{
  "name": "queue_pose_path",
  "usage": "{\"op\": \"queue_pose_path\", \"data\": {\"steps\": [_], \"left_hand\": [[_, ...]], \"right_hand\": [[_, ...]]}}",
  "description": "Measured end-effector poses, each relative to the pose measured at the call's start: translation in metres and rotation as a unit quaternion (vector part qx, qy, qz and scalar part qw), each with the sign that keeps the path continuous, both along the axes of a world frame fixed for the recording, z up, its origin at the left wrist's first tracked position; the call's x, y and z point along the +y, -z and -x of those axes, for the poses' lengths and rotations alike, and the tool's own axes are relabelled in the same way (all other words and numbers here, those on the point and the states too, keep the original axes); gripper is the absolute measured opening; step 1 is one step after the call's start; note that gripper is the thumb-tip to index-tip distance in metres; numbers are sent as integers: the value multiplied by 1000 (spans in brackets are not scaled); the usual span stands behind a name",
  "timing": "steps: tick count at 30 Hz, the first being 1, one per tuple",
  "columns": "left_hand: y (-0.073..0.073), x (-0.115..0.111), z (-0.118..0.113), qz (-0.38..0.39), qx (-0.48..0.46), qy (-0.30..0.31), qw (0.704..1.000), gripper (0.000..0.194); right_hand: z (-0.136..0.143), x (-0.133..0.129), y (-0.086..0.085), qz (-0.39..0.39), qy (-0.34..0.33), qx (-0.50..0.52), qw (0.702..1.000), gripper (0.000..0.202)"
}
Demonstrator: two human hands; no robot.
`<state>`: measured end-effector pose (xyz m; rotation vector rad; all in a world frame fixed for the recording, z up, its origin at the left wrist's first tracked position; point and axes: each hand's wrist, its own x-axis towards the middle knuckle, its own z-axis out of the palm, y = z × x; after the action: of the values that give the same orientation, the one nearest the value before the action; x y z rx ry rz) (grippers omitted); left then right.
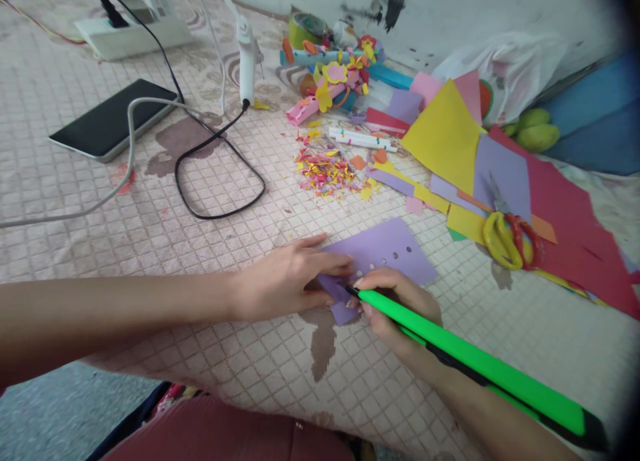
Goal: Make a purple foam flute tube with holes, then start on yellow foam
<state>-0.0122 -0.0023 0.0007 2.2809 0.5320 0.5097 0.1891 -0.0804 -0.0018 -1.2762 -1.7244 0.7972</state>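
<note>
My left hand [283,278] lies spread over the left part of a purple paper sheet [395,244], its fingertips pressing it onto the cloth. The sheet has a row of small round holes, and its near corner shows below my fingers. Gripped like a pen, a long green cutter knife [465,354] with black parts is in my right hand [400,301]. Its dark tip touches or nearly touches the paper between my two hands. Whether a blade sticks out is too small to tell.
Cut paper scraps [330,171] are heaped beyond the sheet. Yellow-and-red scissors [505,241] lie on coloured sheets at right. Paper flowers [335,81], a white marker [360,139], green fruit [537,128], a black cable [220,214], a phone [115,118] and a power strip [130,38] stand farther off.
</note>
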Motion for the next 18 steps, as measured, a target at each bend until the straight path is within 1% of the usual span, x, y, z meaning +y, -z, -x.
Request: {"op": "queue_pose_path", "data": {"steps": [4,10,15,18], "left_hand": [[0,0,0,-2,-2,4,1000,34],[0,0,0,-2,0,2,1000,35],[-1,-1,0,4,16,-2,1000,37],[-1,-1,0,9,31,-14,999,39]], "right_hand": [[1,1,-1,-19,10,-26,999,19],[2,1,-4,-8,0,-33,999,19],[1,0,-5,-4,-20,-43,999,23],[0,0,-4,-8,-14,-46,999,23]]}}
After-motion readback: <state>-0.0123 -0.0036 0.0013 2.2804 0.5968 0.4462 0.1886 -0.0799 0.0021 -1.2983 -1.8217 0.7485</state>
